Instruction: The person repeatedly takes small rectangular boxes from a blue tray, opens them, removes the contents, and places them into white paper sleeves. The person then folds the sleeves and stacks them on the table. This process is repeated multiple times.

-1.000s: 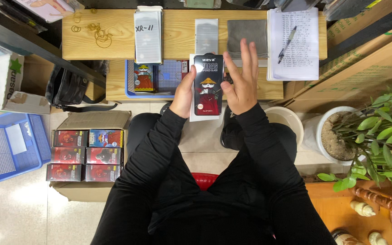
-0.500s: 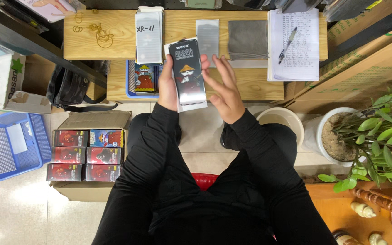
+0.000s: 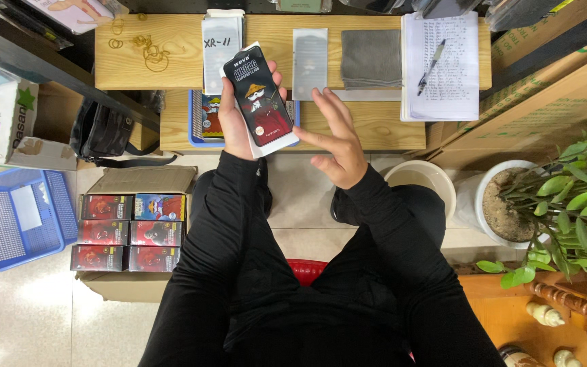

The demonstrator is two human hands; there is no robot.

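The black screen-protector packet, long and flat with a cartoon figure in a straw hat on its face and a white backing card showing along its lower edge, sits in the left hand. The fingers of that hand wrap the packet from behind and the thumb side lies along its left edge, so the packet tilts with its top toward the far left. It hangs above the near edge of the wooden table, over the small blue tray that rests on the table's lower shelf. The right hand is open with fingers spread and holds nothing; it hovers just beside the packet's right edge, the fingertips near the white card but whether they touch cannot be told.

On the table's far half lie a stack of clear glass sheets left of the packet, a single grey glass sheet, a folded grey cloth and a notepad with a pen on it toward the right edge. Rubber bands are scattered near the far left corner. Bare wood lies open between the right hand and the table's right edge. On the floor to the left stand a carton of red boxes and a blue basket; a potted plant stands on the right.
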